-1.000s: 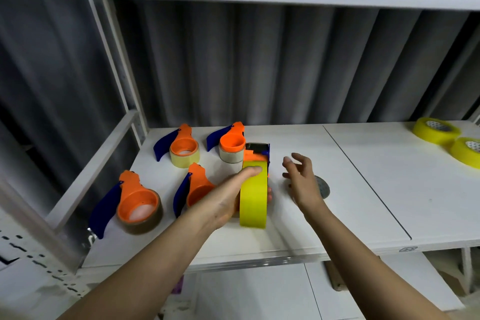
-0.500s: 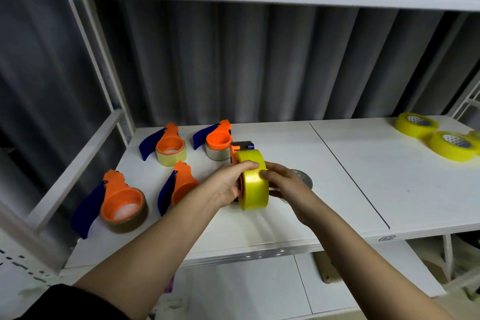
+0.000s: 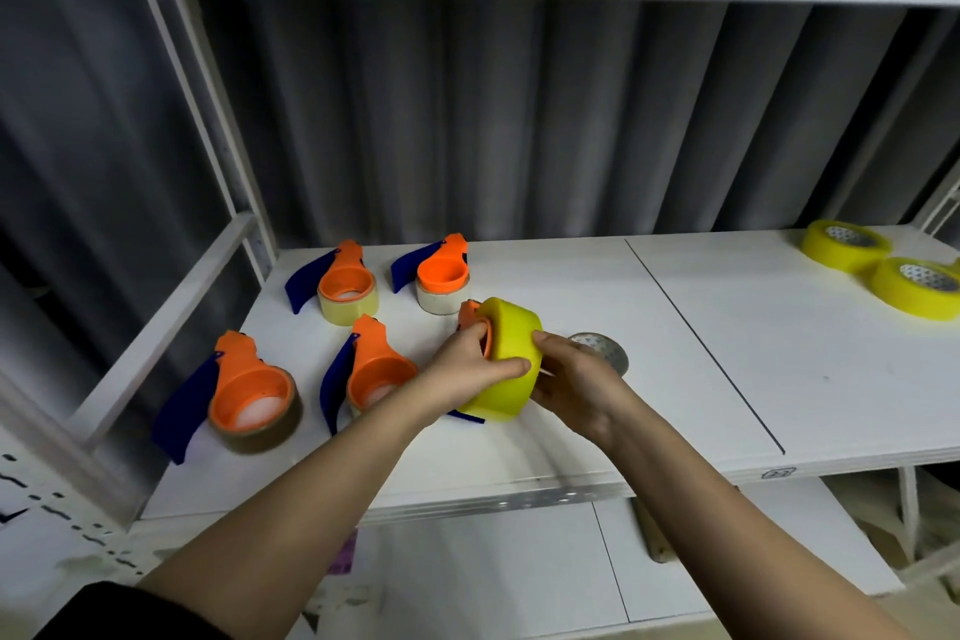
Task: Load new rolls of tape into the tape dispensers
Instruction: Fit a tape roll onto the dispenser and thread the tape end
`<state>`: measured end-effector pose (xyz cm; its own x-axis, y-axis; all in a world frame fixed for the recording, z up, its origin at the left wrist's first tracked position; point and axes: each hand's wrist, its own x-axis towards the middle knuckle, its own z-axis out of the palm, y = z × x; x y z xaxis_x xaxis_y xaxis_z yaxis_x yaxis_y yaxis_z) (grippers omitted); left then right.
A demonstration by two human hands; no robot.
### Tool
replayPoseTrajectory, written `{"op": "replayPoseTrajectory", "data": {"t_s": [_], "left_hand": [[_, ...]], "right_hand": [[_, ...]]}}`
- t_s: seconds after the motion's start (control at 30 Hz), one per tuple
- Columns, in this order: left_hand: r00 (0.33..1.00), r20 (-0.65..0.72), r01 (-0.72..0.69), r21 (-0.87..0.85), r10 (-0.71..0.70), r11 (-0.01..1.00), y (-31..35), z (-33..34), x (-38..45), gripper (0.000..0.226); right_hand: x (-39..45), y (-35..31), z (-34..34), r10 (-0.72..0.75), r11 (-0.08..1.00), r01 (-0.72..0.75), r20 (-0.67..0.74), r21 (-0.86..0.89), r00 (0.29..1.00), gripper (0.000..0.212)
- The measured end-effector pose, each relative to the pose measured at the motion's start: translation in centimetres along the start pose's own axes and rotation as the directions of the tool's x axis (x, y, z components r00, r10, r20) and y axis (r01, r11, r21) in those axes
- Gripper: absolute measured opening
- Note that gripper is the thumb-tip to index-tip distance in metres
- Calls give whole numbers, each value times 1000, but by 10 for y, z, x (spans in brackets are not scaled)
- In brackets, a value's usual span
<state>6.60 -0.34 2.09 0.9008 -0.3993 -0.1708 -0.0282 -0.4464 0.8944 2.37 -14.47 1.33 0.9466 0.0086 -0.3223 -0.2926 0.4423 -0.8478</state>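
Note:
A yellow tape roll [image 3: 511, 353] sits on an orange-and-blue dispenser [image 3: 471, 314], held just above the white shelf [image 3: 649, 379]. My left hand [image 3: 470, 369] grips the roll from the left, its thumb lying across the yellow face. My right hand [image 3: 574, 385] grips the roll's right side. Most of the dispenser is hidden behind the roll and my hands; only an orange tip and a blue edge below show.
Several other orange-and-blue dispensers with rolls lie to the left, such as one [image 3: 249, 390] at the front left and one [image 3: 348, 283] at the back. A used tape core [image 3: 605, 351] lies behind my right hand. Two yellow rolls [image 3: 844, 244] [image 3: 919, 286] sit at the far right.
My right hand came in from open air and took hold of the roll's right side. The roll tilted from upright on its edge to leaning, pressed onto the dispenser.

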Motion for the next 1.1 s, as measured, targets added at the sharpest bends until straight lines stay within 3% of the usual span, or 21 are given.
{"op": "replayPoseTrajectory", "data": {"t_s": [0.13, 0.23, 0.37, 0.47, 0.57, 0.77, 1.1], "left_hand": [[991, -111, -46, 213, 71, 976, -3, 8, 4, 49], [988, -125, -39, 393, 96, 919, -3, 17, 10, 34], [987, -83, -61, 595, 137, 801, -1, 29, 14, 32], [987, -50, -60, 764, 151, 643, -2, 36, 16, 44], [992, -29, -45, 826, 123, 562, -8, 43, 20, 49], [995, -38, -10, 885, 93, 466, -10, 52, 26, 50], [993, -45, -8, 900, 111, 436, -10, 63, 34, 50]], "right_hand": [[3, 13, -4, -19, 996, 19, 8, 90, 1000, 20], [7, 20, -9, -43, 997, 38, -71, -72, 997, 18], [11, 16, -19, -63, 924, -12, -184, -383, 981, 16], [15, 11, -25, -187, 706, 17, -164, -708, 969, 24], [18, 9, -22, -236, 454, 36, -81, -890, 968, 36], [17, 11, -22, -235, 175, 29, -13, -984, 972, 42], [23, 10, -21, -249, -112, -46, -17, -993, 968, 39]]}}
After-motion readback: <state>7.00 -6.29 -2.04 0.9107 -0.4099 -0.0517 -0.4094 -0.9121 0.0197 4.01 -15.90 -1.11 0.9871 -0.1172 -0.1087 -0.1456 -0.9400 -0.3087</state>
